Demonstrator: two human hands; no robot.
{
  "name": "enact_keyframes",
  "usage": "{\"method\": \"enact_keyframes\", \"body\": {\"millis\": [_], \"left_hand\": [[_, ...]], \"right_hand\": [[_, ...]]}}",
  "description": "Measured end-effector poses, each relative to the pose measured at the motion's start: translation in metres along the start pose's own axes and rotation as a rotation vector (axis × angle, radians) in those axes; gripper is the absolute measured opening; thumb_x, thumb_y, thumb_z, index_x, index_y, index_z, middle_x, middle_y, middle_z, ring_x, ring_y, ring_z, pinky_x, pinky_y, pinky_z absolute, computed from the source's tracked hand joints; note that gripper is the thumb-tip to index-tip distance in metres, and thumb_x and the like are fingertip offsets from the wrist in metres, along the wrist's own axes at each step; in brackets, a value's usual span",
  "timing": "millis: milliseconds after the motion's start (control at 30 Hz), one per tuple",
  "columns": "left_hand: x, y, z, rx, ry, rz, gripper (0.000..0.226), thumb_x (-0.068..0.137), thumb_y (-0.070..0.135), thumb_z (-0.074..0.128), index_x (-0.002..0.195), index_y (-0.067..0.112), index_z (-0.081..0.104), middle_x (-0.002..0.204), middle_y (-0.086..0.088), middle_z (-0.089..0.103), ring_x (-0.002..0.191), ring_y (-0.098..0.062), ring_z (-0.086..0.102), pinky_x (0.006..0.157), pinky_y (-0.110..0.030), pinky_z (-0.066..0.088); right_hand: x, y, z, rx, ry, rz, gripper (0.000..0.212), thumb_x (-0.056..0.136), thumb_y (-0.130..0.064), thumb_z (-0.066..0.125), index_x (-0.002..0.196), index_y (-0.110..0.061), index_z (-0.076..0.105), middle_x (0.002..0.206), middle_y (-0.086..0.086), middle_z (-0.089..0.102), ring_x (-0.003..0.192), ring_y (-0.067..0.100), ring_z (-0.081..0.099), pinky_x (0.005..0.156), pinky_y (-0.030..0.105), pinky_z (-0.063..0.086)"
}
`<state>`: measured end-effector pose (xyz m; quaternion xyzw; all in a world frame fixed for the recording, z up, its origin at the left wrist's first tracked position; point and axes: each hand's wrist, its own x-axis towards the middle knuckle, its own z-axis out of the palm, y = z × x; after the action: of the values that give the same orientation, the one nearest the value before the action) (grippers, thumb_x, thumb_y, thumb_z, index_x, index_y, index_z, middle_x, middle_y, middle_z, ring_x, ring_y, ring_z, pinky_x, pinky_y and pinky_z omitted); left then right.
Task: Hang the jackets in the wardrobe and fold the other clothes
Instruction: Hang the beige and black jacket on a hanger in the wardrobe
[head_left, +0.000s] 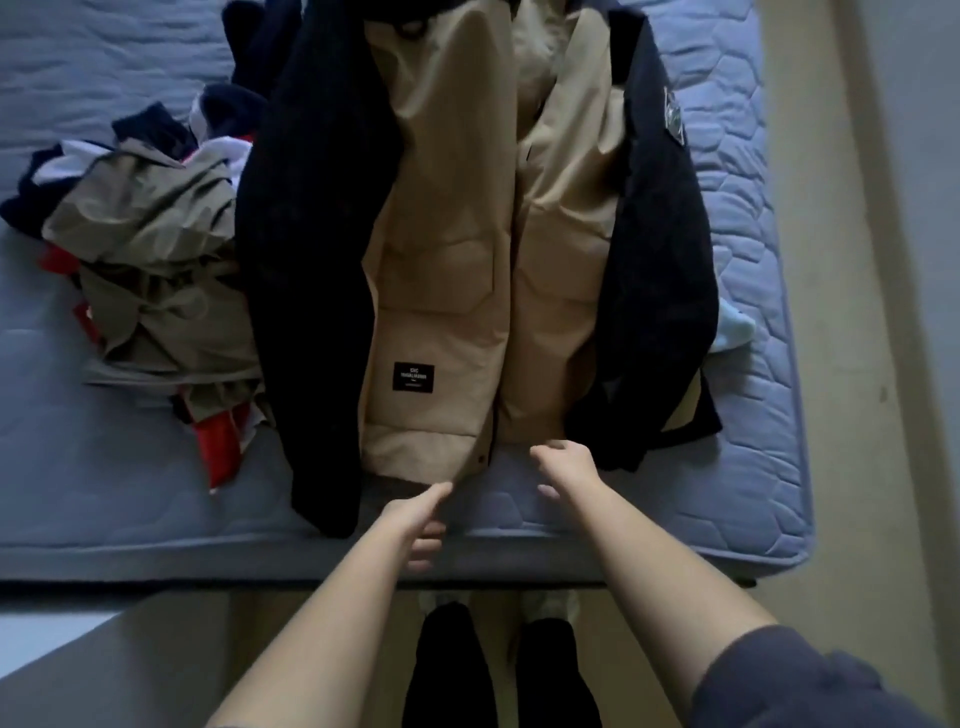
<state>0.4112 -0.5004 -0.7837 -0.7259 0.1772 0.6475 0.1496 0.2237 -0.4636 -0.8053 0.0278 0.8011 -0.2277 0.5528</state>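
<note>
Lying flat on the mattress (737, 260), a beige, dark-sleeved jacket (447, 249).

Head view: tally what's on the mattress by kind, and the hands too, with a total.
Tan padded jacket with dark navy sleeves: 1
Heap of mixed olive, red, white and navy clothes, pieces too tangled to count: 1
Pale blue cloth showing past the jacket's sleeve: 1
Bare hands, left hand, right hand: 2
Total: 5

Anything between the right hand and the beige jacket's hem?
Nothing: in the head view only bare mattress separates the right hand from the beige jacket.
</note>
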Motion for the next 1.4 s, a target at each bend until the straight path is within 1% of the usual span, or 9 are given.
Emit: {"method": "enact_keyframes", "body": {"millis": [100, 267, 600, 767, 900, 1000, 1133, 1333, 1400], "left_hand": [[0.029, -0.008, 0.017, -0.272, 0.002, 0.138, 0.075, 0.079, 0.034, 0.076, 0.139, 0.010, 0.036, 0.133, -0.007, 0.054, 0.108, -0.021, 0.057, 0.066, -0.032, 0.051], [0.040, 0.011, 0.037, -0.606, -0.039, 0.303, 0.032, 0.093, 0.013, 0.058, 0.121, -0.001, 0.057, 0.108, -0.010, 0.067, 0.099, -0.025, 0.064, 0.075, -0.034, 0.052], [0.024, 0.020, 0.016, -0.912, -0.067, 0.323, 0.024, 0.103, 0.027, 0.039, 0.098, 0.011, 0.057, 0.075, -0.006, 0.073, 0.057, -0.017, 0.070, 0.048, -0.027, 0.056], [0.013, 0.015, 0.012, -0.768, -0.236, 0.422, 0.006, 0.090, 0.012, 0.060, 0.094, 0.012, 0.062, 0.076, -0.002, 0.073, 0.064, -0.011, 0.069, 0.058, -0.026, 0.057], [0.000, 0.013, 0.015, -0.770, -0.373, 0.440, 0.011, 0.085, 0.009, 0.057, 0.093, 0.010, 0.064, 0.082, -0.005, 0.073, 0.071, -0.015, 0.070, 0.067, -0.032, 0.059], [-0.006, 0.015, 0.012, -1.002, -0.403, 0.389, 0.023, 0.099, 0.011, 0.038, 0.104, 0.007, 0.060, 0.100, -0.015, 0.072, 0.088, -0.028, 0.071, 0.075, -0.042, 0.059], [-0.013, 0.015, 0.004, -1.158, -0.289, 0.381, 0.027, 0.104, 0.017, 0.031, 0.100, 0.008, 0.056, 0.095, -0.019, 0.072, 0.083, -0.032, 0.072, 0.061, -0.038, 0.060], [-0.015, 0.017, 0.003, -1.125, -0.241, 0.445, 0.025, 0.104, 0.016, 0.033, 0.108, 0.007, 0.055, 0.089, -0.011, 0.075, 0.080, -0.025, 0.073, 0.060, -0.034, 0.059], [-0.011, 0.019, -0.002, -1.133, -0.223, 0.477, 0.026, 0.104, 0.017, 0.032, 0.107, 0.007, 0.056, 0.089, -0.009, 0.075, 0.080, -0.024, 0.073, 0.060, -0.033, 0.059]], "right_hand": [[0.017, -0.004, 0.017, 0.496, -0.064, 0.162, 0.045, 0.091, -0.012, 0.062, 0.133, -0.004, 0.047, 0.130, 0.010, 0.053, 0.118, 0.025, 0.054, 0.084, 0.040, 0.051], [0.033, -0.018, 0.028, 0.625, -0.036, 0.179, 0.034, 0.094, -0.019, 0.058, 0.126, -0.010, 0.055, 0.130, 0.010, 0.058, 0.113, 0.021, 0.056, 0.062, 0.025, 0.045], [0.025, -0.013, 0.033, 0.699, -0.167, 0.263, 0.010, 0.089, -0.019, 0.066, 0.096, -0.015, 0.061, 0.111, 0.006, 0.061, 0.088, 0.015, 0.058, 0.074, 0.034, 0.049], [0.021, -0.011, 0.032, 0.987, -0.184, 0.259, 0.033, 0.101, -0.017, 0.046, 0.132, -0.007, 0.047, 0.134, 0.014, 0.055, 0.125, 0.031, 0.052, 0.100, 0.047, 0.043], [0.005, -0.005, 0.012, 1.095, -0.112, 0.245, 0.024, 0.103, -0.020, 0.039, 0.118, -0.009, 0.055, 0.090, 0.010, 0.072, 0.081, 0.025, 0.070, 0.059, 0.037, 0.059], [0.004, -0.005, -0.007, 1.172, -0.050, 0.241, 0.026, 0.104, -0.015, 0.037, 0.119, -0.014, 0.059, 0.102, 0.010, 0.068, 0.094, 0.025, 0.068, 0.079, 0.037, 0.059], [0.005, -0.003, -0.028, 1.206, 0.026, 0.273, 0.025, 0.103, -0.014, 0.041, 0.088, -0.016, 0.060, 0.047, -0.001, 0.061, 0.029, 0.006, 0.042, 0.045, 0.020, 0.049], [-0.017, 0.007, -0.006, 0.800, -0.191, 0.276, 0.048, 0.090, -0.031, 0.065, 0.129, -0.010, 0.048, 0.125, 0.012, 0.056, 0.112, 0.027, 0.058, 0.081, 0.042, 0.053], [-0.023, 0.010, 0.014, 0.500, 0.055, 0.194, 0.058, 0.086, -0.022, 0.069, 0.134, -0.012, 0.040, 0.129, 0.013, 0.052, 0.110, 0.027, 0.057, 0.084, 0.037, 0.048]]}}
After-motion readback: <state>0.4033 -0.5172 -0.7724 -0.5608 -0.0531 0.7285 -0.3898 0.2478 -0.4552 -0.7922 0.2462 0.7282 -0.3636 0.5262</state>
